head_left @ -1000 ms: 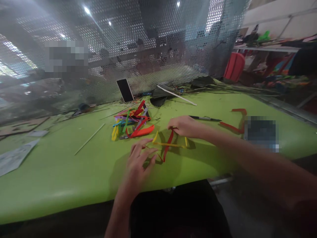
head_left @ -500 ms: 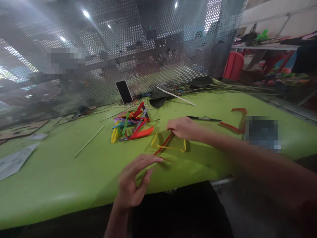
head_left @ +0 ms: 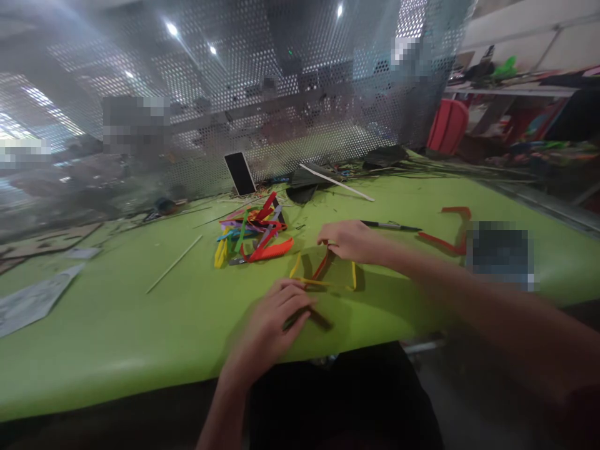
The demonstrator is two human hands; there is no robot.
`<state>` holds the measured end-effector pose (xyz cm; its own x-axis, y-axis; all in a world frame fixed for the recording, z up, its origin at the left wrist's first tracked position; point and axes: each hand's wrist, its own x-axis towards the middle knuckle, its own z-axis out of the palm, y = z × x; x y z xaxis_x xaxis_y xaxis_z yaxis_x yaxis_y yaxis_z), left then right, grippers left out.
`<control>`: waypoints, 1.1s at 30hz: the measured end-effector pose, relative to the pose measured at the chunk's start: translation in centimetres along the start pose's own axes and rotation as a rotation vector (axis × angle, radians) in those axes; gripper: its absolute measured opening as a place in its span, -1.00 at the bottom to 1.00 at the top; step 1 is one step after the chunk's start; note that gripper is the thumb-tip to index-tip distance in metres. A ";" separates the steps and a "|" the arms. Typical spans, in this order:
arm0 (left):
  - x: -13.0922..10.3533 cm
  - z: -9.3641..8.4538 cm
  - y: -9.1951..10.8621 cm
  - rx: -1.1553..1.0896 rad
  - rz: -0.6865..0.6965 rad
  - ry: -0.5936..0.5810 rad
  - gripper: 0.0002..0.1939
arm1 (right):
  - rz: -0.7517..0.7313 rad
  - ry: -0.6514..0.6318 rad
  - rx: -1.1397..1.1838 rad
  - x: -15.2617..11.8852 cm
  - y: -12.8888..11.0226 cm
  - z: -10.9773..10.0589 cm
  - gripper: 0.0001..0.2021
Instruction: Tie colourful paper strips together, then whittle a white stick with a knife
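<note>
Moving forward over the green table (head_left: pixel 187 337) since the earlier frame, the left hand (head_left: pixel 276 315) is curving its half-open fingers over a red strip (head_left: pixel 320 269); whether they are gripping it cannot be told (motion is blurring them). Opposite, the right hand (head_left: pixel 344 240) is pinching the strip's far end between thumb and closed fingers. Between the hands, the red strip is running diagonally across a bent yellow strip (head_left: pixel 354 275). Beyond, a colored pile of strips (head_left: pixel 262 245) and a black pen (head_left: pixel 391 225) are lying nearby.
</note>
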<state>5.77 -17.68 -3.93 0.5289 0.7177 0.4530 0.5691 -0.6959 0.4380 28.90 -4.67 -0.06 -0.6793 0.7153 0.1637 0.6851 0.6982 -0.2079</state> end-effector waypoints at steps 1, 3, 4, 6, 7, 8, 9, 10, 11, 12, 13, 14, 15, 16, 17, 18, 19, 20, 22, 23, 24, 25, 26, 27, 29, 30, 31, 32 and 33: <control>0.0 0.0 0.0 0.006 -0.003 0.009 -0.82 | -0.025 0.029 0.034 0.0 0.1 -0.1 -0.71; 0.0 0.0 -0.1 0.012 0.007 0.015 -0.85 | -0.076 0.098 0.150 0.0 0.1 -0.6 -0.76; -0.1 0.0 -0.1 0.018 0.017 0.015 -0.86 | -0.098 0.108 0.234 -0.1 0.0 -0.8 -0.80; -0.2 -0.1 -0.1 0.054 0.027 0.027 -0.88 | -0.143 0.023 0.400 -0.3 -0.5 -1.3 -0.89; -0.3 -0.2 -0.1 0.085 0.027 0.046 -0.88 | -0.173 -0.071 0.448 -0.5 -0.9 -1.5 -0.90; -0.5 -0.2 -0.2 0.118 0.026 0.066 -0.88 | -0.204 -0.170 0.448 -0.7 -1.4 -1.5 -0.88; -0.7 -0.3 -0.3 0.150 0.028 0.086 -0.88 | -0.232 -0.245 0.413 -0.8 -1.8 -1.4 -0.86; -0.9 -0.4 -0.4 0.179 0.030 0.099 -0.88 | -0.263 -0.290 0.353 -1.0 -2.3 -1.3 -0.83; -1.2 -0.5 -0.5 0.203 0.029 0.106 -0.87 | -0.292 -0.304 0.306 -1.2 -2.7 -1.2 -0.82; -1.5 -0.7 -0.6 0.223 0.028 0.113 -0.86 | -0.312 -0.305 0.282 -1.3 -3.0 -1.1 -0.78; -1.9 -0.9 -0.8 0.242 0.024 0.116 -0.84 | -0.322 -0.292 0.280 -1.4 -3.2 -1.1 -0.72; -2.2 -1.2 -1.1 0.257 0.017 0.116 -0.81 | -0.320 -0.265 0.295 -1.4 -3.1 -1.2 -0.67; -2.6 -1.6 -1.4 0.265 0.011 0.116 -0.78 | -0.308 -0.223 0.317 -1.4 -2.9 -1.4 -0.66; -3.0 -2.0 -1.8 0.264 0.005 0.108 -0.76 | -0.284 -0.153 0.340 -1.3 -2.4 -1.6 -0.69; -3.3 -2.7 -2.3 0.252 -0.002 0.103 -0.74 | -0.259 -0.069 0.362 -1.2 -1.8 -1.9 -0.73; -3.5 -3.4 -3.0 0.237 -0.017 0.103 -0.75 | -0.227 0.020 0.373 -1.0 -1.0 -2.0 -0.76; -3.7 -4.2 -3.8 0.229 -0.042 0.102 -0.75 | -0.189 0.105 0.373 -0.8 -0.1 -2.1 -0.78; -3.7 -5.1 -4.9 0.233 -0.078 0.129 -0.75 | -0.154 0.159 0.353 -0.5 0.8 -2.0 -0.78; -3.2 -7.1 -7.2 0.305 -0.150 0.225 -0.72 | -0.074 0.187 0.268 0.4 2.4 -1.6 -0.80; -2.6 -8.0 -8.4 0.352 -0.188 0.217 -0.70 | -0.032 0.157 0.206 0.9 3.1 -1.3 -0.80; -1.9 -8.9 -9.5 0.379 -0.222 0.192 -0.69 | 0.018 0.114 0.135 1.6 3.5 -1.1 -0.79; -1.0 -9.6 -10.6 0.397 -0.236 0.157 -0.70 | 0.057 0.073 0.061 2.3 3.7 -0.9 -0.78; -0.1 -10.2 -11.5 0.422 -0.235 0.098 -0.73 | 0.077 0.046 -0.003 3.2 3.8 -0.8 -0.75; 0.9 -10.6 -12.3 0.431 -0.212 0.013 -0.73 | 0.074 0.027 -0.056 4.1 3.6 -0.8 -0.73; 2.5 -10.9 -13.5 0.422 -0.145 -0.120 -0.75 | 0.012 0.015 -0.106 6.2 2.9 -1.1 -0.70; 3.2 -10.8 -14.0 0.410 -0.110 -0.165 -0.79 | -0.023 0.022 -0.098 7.3 2.3 -1.2 -0.68; 3.6 -10.6 -14.3 0.400 -0.085 -0.183 -0.82 | -0.063 0.031 -0.073 8.5 1.8 -1.2 -0.66; 3.7 -10.4 -14.5 0.387 -0.068 -0.177 -0.83 | -0.093 0.046 -0.041 9.7 1.2 -1.1 -0.62; 3.7 -10.3 -14.7 0.370 -0.055 -0.165 -0.84 | -0.122 0.046 -0.010 10.9 0.8 -0.9 -0.57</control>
<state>-7.09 -5.11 -0.72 0.5682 0.7691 0.2928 0.7715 -0.6216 0.1356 22.24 3.70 2.41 -0.7453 0.6251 0.2318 0.6006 0.7805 -0.1737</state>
